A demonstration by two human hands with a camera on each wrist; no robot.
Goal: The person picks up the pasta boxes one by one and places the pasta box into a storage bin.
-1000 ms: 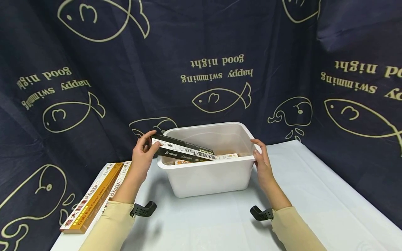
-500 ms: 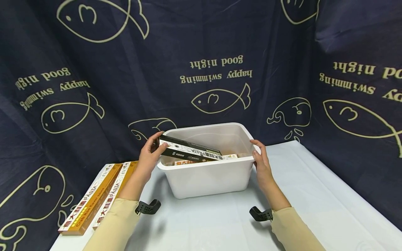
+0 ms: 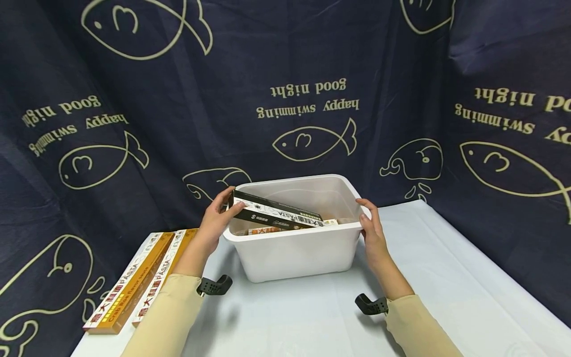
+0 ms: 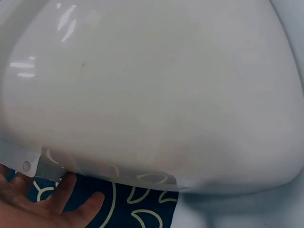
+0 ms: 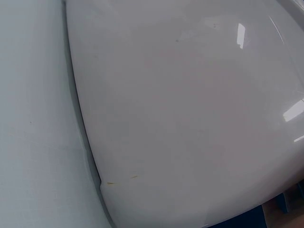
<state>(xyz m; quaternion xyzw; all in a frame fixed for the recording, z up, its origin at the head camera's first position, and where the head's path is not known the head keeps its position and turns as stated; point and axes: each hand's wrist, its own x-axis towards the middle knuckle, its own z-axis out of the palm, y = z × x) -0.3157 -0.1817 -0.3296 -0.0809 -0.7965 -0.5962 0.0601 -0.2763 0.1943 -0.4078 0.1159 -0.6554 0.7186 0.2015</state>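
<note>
My left hand [image 3: 215, 220] holds the left end of a black-and-white pasta box [image 3: 281, 212], thumb on the near side. The box slants down to the right into a white plastic bin [image 3: 299, 255], its left end above the rim. Beneath it, part of an orange-and-white pasta box [image 3: 265, 230] shows inside the bin. My right hand [image 3: 373, 230] grips the bin's right rim, thumb on the near side. The left wrist view shows my left hand [image 4: 52, 204] at the bottom-left corner, beside the bin's wall [image 4: 152, 95]. The bin's wall [image 5: 180, 114] fills most of the right wrist view.
Two orange-and-white pasta boxes [image 3: 129, 282] lie side by side on the white-covered table [image 3: 285, 317], left of the bin. A dark blue curtain [image 3: 241, 64] with fish drawings hangs directly behind. Black bands [image 3: 216, 286] sit at both wrists.
My left hand has moved right with the black-and-white pasta box, bringing its left end over the bin's left rim. My right hand stays on the rim, and the bin has barely shifted.
</note>
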